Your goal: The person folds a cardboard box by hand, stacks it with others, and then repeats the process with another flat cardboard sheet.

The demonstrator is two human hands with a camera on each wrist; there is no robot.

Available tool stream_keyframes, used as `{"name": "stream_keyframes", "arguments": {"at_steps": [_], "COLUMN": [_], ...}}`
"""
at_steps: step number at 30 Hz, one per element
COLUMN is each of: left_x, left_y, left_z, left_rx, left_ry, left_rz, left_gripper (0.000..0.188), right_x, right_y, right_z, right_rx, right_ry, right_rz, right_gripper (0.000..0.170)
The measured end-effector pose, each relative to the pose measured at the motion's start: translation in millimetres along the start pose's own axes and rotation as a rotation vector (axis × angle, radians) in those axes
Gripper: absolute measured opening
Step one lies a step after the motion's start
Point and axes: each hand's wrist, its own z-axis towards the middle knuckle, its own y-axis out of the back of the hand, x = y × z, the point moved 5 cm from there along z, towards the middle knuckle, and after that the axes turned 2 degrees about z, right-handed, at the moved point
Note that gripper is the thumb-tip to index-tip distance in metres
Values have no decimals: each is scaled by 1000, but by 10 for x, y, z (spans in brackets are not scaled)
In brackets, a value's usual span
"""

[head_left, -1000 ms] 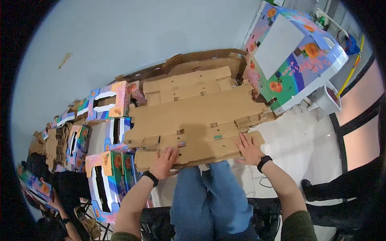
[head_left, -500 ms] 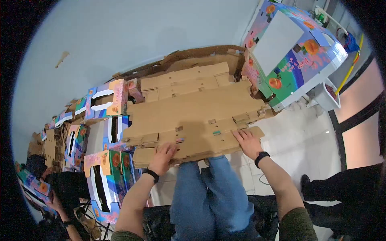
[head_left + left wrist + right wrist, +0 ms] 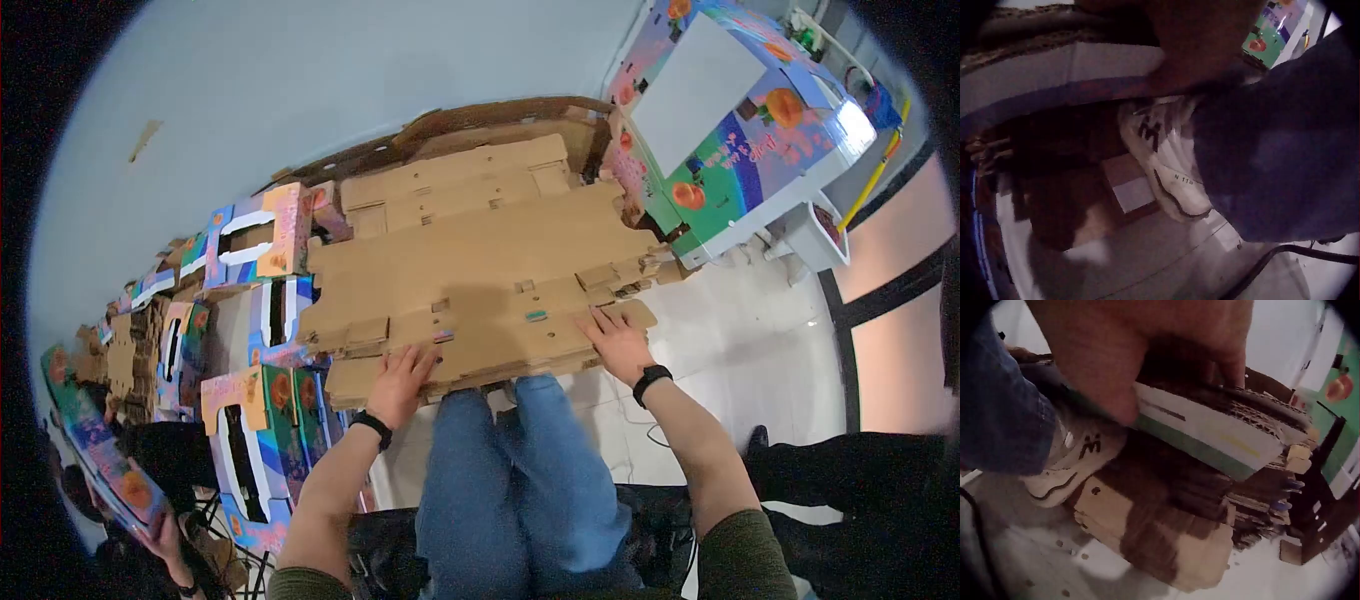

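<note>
A stack of flat brown cardboard sheets [image 3: 480, 250] lies in front of the person's knees. The left hand [image 3: 402, 383] rests on the near edge of the top sheet at the left, fingers spread forward. At the right end of that edge lies the right hand [image 3: 620, 345], its fingers on top of the board. In the right wrist view the right hand [image 3: 1160, 344] has its thumb against the printed side edge [image 3: 1191, 425] and its fingers over the top. The left hand [image 3: 1200, 37] is dark in its wrist view, against the sheet's edge.
Printed boxes with cut-out openings [image 3: 245, 455] stand at the left. A large printed box [image 3: 740, 130] stands at the back right, near a white bin [image 3: 815, 235]. A shoe [image 3: 1169, 162] is under the sheets. Another person's hand [image 3: 160, 540] holds a printed piece at lower left.
The head view has shifted a little, and the sheets sit slightly higher in it. Both hands stay on the near edge. The other person's printed piece at lower left has tilted more upright.
</note>
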Motion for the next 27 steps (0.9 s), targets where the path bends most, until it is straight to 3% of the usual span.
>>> {"name": "stream_keyframes", "arguments": {"at_steps": [3, 6, 8, 9, 12, 14, 16, 17, 18, 20, 23, 24, 27], "left_x": [29, -26, -52, -85, -307, 41, -114, -407, -445, -373, -338, -307, -378], "left_y": [-129, -37, 3, 90, 952, 978, 1616, 2277, 2429, 2671, 2827, 2835, 2906], "left_z": [-12, 27, -39, -94, -295, -371, -742, -1060, -1212, -1529, -2000, -2175, -2526], "left_rx": [-14, -18, -10, 87, 328, 231, 125, 55, 7, -87, -79, -157, -44], "left_ry": [1, 27, 33, 23, 55, 21, 34, 67, 37, -19, 58, 59, 143], "left_rz": [54, 151, 163, 131, 72, -49, -149, -188, -204, -235, -310, -289, -239], "left_gripper": [96, 96, 91, 86, 69, 62, 58, 57, 57, 58, 57, 55, 50], "right_x": [56, 106, 189, 254, 504, 359, 331, 341, 341, 242, 199, 221, 180], "right_y": [-62, -150, -34, 49, 733, 835, 1076, 1347, 1544, 1717, 2014, 2112, 2140], "right_z": [-15, 61, 26, -24, -205, -301, -485, -594, -694, -860, -1140, -1238, -1488], "right_rx": [7, 43, 77, 99, 148, 54, -1, -17, -37, -66, -108, -118, -190], "right_ry": [-62, -133, -111, -102, 8, 0, -40, -72, -106, -127, -133, -134, -23], "right_rz": [13, -162, -79, -35, -127, -106, -90, -94, -98, -81, 23, 79, 125], "right_gripper": [67, 72, 67, 65, 82, 88, 87, 83, 79, 75, 67, 66, 68]}}
